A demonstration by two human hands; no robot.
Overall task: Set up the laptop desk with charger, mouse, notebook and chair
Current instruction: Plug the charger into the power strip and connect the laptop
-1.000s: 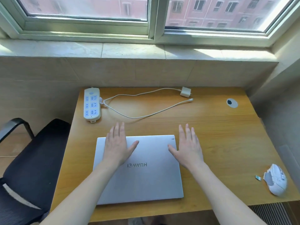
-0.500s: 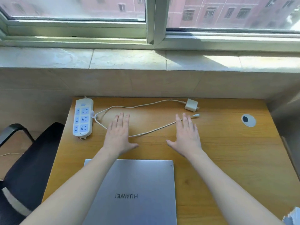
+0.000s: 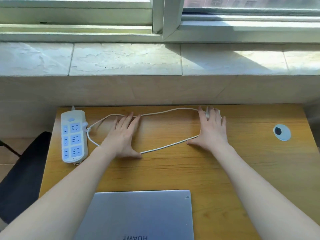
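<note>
A shut silver laptop [image 3: 138, 213] lies at the near edge of the wooden desk [image 3: 251, 170]. The white charger cable [image 3: 166, 146] loops across the far part of the desk. My left hand [image 3: 123, 137] lies flat and open over the cable's left part. My right hand [image 3: 212, 130] is spread open, and its fingertips cover the white charger brick [image 3: 207, 112] near the back edge. The black chair [image 3: 22, 174] stands left of the desk. Mouse and notebook are out of view.
A white power strip [image 3: 73, 135] lies at the desk's back left corner. A grey cable grommet [image 3: 282, 132] sits at the back right. A stone window ledge [image 3: 121, 58] and wall rise right behind the desk.
Both hands left the laptop lid and reached forward to the cable. The right hand now covers the charger brick. The view tilted toward the desk's far edge, and the mouse dropped out of frame.
</note>
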